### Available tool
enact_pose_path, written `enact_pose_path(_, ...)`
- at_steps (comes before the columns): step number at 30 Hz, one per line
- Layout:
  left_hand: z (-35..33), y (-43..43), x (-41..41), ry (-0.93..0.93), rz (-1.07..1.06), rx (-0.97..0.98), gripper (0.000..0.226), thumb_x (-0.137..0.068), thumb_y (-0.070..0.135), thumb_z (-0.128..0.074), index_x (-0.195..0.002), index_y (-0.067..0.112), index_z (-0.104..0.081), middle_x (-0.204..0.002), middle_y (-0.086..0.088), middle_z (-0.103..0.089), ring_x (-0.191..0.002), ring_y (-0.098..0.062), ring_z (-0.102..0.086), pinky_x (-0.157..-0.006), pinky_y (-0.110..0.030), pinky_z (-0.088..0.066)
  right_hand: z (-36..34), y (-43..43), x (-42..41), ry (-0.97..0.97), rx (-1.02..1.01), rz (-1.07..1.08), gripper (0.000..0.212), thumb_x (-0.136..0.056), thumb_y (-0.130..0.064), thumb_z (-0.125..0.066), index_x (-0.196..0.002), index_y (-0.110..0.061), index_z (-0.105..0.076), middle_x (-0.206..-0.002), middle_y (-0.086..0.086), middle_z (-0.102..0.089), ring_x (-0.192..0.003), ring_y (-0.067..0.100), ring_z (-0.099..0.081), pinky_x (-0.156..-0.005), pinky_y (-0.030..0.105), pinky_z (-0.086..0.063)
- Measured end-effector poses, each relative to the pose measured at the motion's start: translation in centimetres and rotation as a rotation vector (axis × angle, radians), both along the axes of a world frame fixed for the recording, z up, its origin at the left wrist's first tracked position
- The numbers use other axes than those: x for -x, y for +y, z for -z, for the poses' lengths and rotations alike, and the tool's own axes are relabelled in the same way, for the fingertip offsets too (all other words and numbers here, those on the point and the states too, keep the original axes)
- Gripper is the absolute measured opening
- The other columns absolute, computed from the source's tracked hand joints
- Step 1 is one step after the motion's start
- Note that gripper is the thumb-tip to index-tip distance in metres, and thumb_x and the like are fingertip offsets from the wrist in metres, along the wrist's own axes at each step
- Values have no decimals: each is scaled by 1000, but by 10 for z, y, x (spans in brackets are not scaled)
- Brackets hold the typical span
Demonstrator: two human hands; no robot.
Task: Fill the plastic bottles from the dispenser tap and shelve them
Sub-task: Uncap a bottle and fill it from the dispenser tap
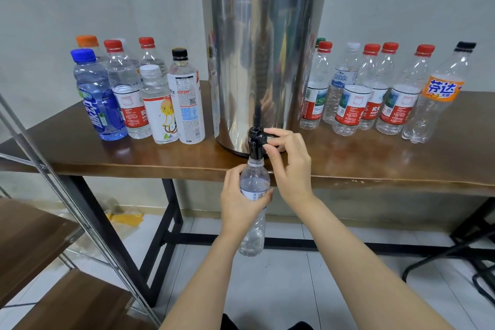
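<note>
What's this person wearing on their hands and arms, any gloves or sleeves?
Nothing visible. The left hand and right hand are bare, without gloves, rings or watch. The left forearm and right forearm are uncovered to the frame's lower edge; no sleeve shows.

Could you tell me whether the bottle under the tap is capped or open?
Open: the bottle has no cap; its bare mouth sits just beneath the tap.
</note>
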State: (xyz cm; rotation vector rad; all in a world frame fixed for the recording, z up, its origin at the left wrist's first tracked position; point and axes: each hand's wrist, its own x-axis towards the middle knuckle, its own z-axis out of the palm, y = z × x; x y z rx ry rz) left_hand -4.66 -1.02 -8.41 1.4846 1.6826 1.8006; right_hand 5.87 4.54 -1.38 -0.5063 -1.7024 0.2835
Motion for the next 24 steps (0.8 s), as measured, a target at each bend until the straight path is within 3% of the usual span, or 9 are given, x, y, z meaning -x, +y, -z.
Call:
enact_pose_path(11,0,0,1,11,-6,3,69,-67,27,-91,-115,50,-46,-118,20,-55,-112,1,-55,-89,-10,-45,-2,-3,2,3,34,14,17,-96,-19,-55,-97,-4,-63,-117,-5,-61,-101,15,-57,-83,11,-43)
enact_pose_path(24,-1,0,1,30,-14,14,69,-67,29,-91,-113,52,-45,-118,24,-54,-112,4,-54,-88,-6,-42,-3,-5,2,0,44,15,19,-96,-19,-54,-97,-2,-64,-117,-5,-61,-103,13,-58,-86,10,-42)
